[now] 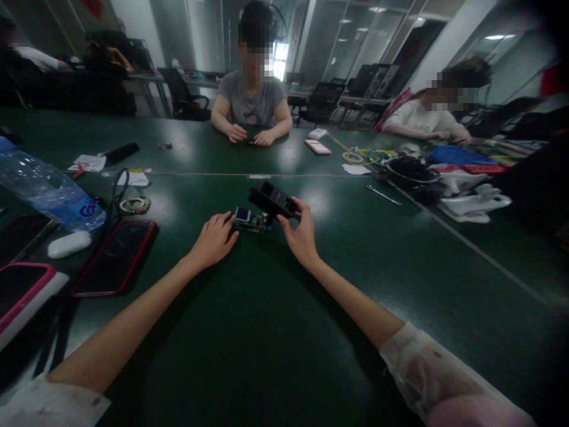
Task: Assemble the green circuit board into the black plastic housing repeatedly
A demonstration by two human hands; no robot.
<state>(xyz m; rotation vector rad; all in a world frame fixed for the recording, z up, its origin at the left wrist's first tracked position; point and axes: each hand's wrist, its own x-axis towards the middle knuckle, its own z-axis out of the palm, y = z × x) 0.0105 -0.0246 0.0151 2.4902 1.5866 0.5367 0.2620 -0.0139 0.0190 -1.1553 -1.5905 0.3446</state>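
- And here, the circuit board (256, 223) is seen low on the bench (249, 326), just in front of the case and between the two hands.
- Over at the right hand (302, 237), the grip is closed on the black case (276, 198), which is pinched by its near right end and held tilted above the bench.
- At the left hand (213, 240), the grip is loosely open; the left end of the board is met or nearly met by the fingertips, but no firm hold can be made out.
- A midway stage is suggested: the board is exposed, the case is lifted, and the two are not joined. The case is not yet set down; whether they touch cannot be told.
- Now the direction: the board's long axis is laid roughly left to right, with its small screen (242, 214) turned upward at the left end.
- The case's long axis is slanted from far left to near right.
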